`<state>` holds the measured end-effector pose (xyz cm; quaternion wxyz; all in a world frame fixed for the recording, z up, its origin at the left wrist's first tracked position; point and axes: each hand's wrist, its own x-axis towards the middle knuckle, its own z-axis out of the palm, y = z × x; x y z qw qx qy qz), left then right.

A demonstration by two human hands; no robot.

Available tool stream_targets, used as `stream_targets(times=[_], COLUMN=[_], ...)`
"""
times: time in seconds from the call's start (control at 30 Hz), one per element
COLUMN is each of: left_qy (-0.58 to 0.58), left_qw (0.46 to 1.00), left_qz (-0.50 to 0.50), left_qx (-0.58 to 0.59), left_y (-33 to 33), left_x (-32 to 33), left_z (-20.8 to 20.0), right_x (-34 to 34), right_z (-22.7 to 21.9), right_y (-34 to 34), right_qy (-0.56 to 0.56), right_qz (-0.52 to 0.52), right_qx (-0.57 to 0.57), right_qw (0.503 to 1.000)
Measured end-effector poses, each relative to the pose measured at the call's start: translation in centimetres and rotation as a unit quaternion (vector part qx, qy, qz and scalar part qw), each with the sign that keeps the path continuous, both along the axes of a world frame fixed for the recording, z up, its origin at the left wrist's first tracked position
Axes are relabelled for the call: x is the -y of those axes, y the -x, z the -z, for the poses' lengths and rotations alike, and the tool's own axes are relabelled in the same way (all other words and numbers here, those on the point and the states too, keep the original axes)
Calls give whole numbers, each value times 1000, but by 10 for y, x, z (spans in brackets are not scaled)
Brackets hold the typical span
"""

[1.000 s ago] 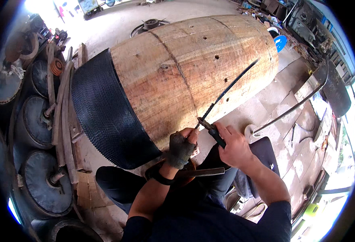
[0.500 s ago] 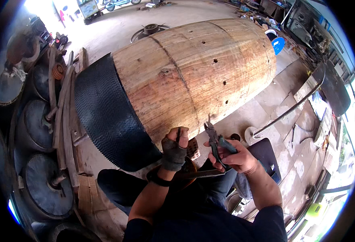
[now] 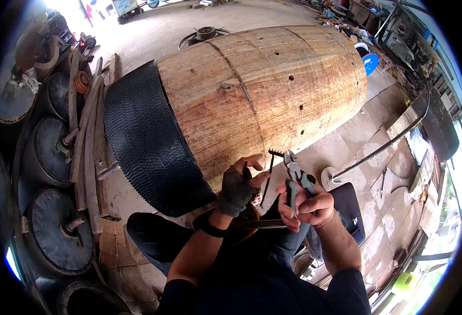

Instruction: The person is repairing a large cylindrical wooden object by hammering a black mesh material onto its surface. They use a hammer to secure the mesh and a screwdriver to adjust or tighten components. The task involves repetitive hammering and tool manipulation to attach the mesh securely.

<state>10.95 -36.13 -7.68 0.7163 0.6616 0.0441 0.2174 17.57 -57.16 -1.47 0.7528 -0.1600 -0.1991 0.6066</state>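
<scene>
My right hand (image 3: 310,207) grips a pair of pliers (image 3: 295,170) with dark green handles. Their jaws point up and away from me. Close to the jaw tips is a thin black strip (image 3: 267,181) with a toothed upper end, and its lower end hangs toward my lap. My left hand (image 3: 237,191), in a grey fingerless glove, reaches its thumb and forefinger toward this strip. Its other fingers are curled, with a small dark piece sticking out that I cannot identify. Beyond both hands lies a large wooden drum (image 3: 262,89), its left end wrapped in black toothed strip (image 3: 141,136).
Black round drums (image 3: 60,223) and long wooden bars (image 3: 86,142) line the left side. A bent metal rod (image 3: 385,144) rises from a round base at right. Behind the wooden drum lies a wheel-like metal part (image 3: 205,33). Clutter fills the far right.
The pliers have turned upright and moved slightly right. My left thumb and forefinger have opened out, and the toothed black strip now shows between my hands. The view has shifted a little.
</scene>
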Motion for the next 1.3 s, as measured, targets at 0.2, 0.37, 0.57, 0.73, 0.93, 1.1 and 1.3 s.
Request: stream_targets(times=[0.2, 0.37, 0.57, 0.73, 0.93, 1.1, 1.3], left_qy=[-51, -53, -21, 112, 132, 121, 134], left_qw=[989, 994, 997, 986, 989, 992, 987], left_qz=[136, 76, -6, 21, 2, -36, -48], left_qx=[-41, -64, -76, -118, -70, -25, -76], left_y=[-5, -8, -9, -6, -1, -5, -3], left_x=[-4, -6, -6, 0, -2, -3, -3], left_z=[2, 15, 9, -2, -8, 3, -5], right_x=[-4, 1, 15, 2, -19, -24, -17], right_z=[5, -2, 6, 22, 34, 40, 43], right_y=[6, 10, 20, 34, 41, 41, 39], right_qy=[-4, 132, 277, 410, 452, 460, 477], right_qz=[17, 48, 167, 355, 331, 357, 359], right_qx=[1, 72, 219, 358, 390, 408, 427], right_qw=[1000, 987, 921, 760, 731, 703, 679])
